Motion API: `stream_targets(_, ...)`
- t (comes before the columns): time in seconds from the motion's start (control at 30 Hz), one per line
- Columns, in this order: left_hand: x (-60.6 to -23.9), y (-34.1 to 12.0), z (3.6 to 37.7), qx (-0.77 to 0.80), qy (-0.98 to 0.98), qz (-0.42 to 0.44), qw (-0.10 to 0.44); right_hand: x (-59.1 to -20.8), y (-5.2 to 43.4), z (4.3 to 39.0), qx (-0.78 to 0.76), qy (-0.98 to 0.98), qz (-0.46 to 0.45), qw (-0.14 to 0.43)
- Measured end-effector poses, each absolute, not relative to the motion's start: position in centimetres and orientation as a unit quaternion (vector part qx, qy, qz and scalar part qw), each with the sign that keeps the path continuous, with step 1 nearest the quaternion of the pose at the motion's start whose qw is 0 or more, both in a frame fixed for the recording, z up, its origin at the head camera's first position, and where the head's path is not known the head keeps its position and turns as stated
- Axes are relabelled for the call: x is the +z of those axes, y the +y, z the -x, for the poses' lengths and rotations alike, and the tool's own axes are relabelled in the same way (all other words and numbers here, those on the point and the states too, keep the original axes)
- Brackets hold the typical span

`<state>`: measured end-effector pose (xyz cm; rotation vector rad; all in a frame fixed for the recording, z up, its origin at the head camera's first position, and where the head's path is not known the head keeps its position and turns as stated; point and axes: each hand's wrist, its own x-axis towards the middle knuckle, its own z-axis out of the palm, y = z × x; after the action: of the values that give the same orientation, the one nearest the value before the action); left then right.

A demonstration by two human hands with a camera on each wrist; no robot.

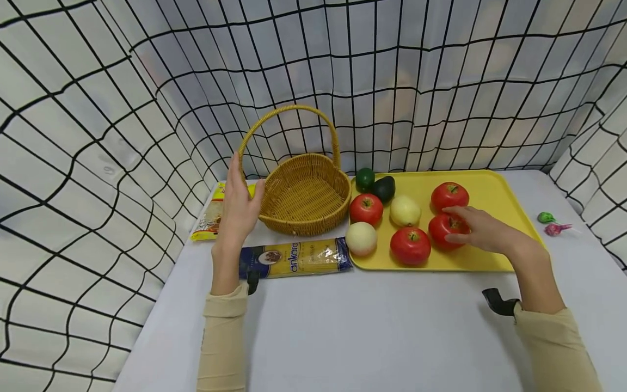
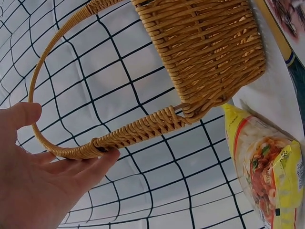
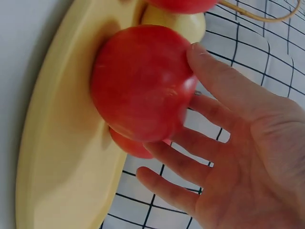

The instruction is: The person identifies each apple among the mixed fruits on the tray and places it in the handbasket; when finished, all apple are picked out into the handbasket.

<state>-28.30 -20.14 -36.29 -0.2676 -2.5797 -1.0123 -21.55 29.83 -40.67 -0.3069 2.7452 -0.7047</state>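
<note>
My left hand (image 1: 238, 204) is at the left side of a wicker basket (image 1: 303, 226), its fingers extended along the raised handle (image 2: 136, 129). The thumb stands apart from the fingers, and in the left wrist view the handle passes between them. My right hand (image 1: 485, 231) reaches over the yellow tray (image 1: 482, 188) to a red tomato (image 3: 140, 83). Its thumb tip is right at the tomato's edge and the fingers are spread loosely along its far side. Another tomato (image 1: 449, 197) sits just behind. The basket's visible inside is bare.
Also on the tray are tomatoes (image 1: 410, 246), a pale yellow round vegetable (image 1: 405, 211), a whitish one (image 1: 361, 238) and dark green avocados (image 1: 383, 189). A pasta packet (image 1: 303, 258) lies before the basket, a yellow food bag (image 1: 208, 220) left. Small wrapped candies (image 1: 553, 230) lie right. Black netting surrounds the table.
</note>
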Motion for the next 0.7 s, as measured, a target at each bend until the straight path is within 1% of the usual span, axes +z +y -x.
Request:
stream_targets(0.17, -36.2, -20.2, 28.4, -0.354, -0.912, 0.094, 0.183, -41.3, 29.1, 21.9, -0.255, 0.949, 0.112, 0.145)
stream_targets(0.37, -36.2, -20.2, 28.2, -0.353, -0.915, 0.092, 0.173, -42.1, 28.5, 21.7, -0.249, 0.952, 0.099, 0.148)
stream_targets(0.7, -36.2, -20.3, 28.1, -0.347, -0.916, 0.094, 0.177, -42.9, 27.9, 22.0, -0.228, 0.959, 0.104, 0.133)
